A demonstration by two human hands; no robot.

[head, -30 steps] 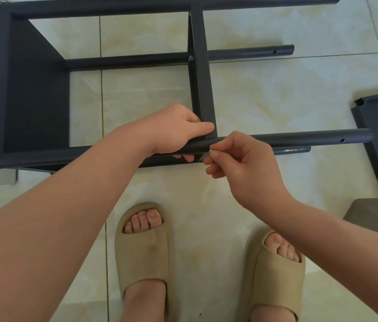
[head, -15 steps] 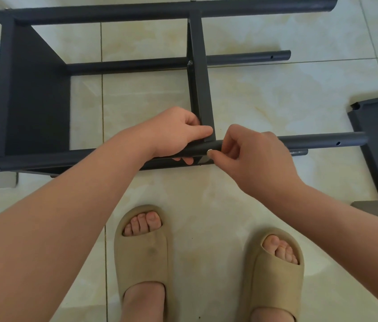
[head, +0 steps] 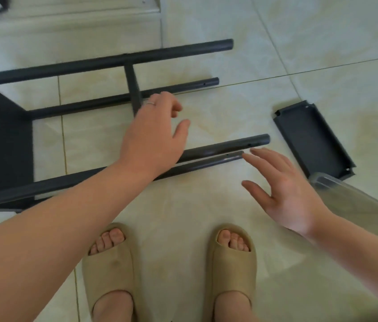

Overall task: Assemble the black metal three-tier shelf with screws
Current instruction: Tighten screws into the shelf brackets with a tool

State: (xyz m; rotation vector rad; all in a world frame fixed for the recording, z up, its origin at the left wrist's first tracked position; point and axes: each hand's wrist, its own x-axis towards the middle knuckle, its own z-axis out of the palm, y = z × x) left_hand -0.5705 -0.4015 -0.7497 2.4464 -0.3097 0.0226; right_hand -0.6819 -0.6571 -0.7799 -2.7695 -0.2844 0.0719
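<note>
Left hand (head: 153,135): spread and palm-down, fingers loose, gripping nothing, poised over the shelf frame (head: 78,66) just beside the middle tier (head: 133,89); plain ring on one finger. Right hand (head: 283,189): likewise empty, palm turned up and inward, fingers fanned, nothing pinched. Fingertips close to the free end of the nearest pole (head: 206,165); touching or just apart, impossible to tell.

Outward from there: black frame lying on its side on the tiled floor (head: 206,205), round poles running left to right. End tier (head: 2,140) set across the left ends. Middle tier seen edge-on, about halfway along, reaching from the far poles toward the near ones. Right-hand pole ends bare, with a small screw hole (head: 249,144) near the tip of the upper near pole (head: 229,146) and another on the nearest one.

Further right, well apart from the frame: third tier (head: 311,138), loose on the floor, hollow side up. Just beside it, by the right wrist, a clear plastic container (head: 355,201), contents too faint to make out. Beige slippers (head: 111,270) at the bottom of the view.

Progress, as a judgement: two tiers of three apparently in place, so roughly two thirds along. Left to do: fetch the loose tier, seat it between the bare pole ends, line it up with the holes, drive the screws. No screw or tool visible in either hand. Tightness of the middle tier's joints not checkable from here.
</note>
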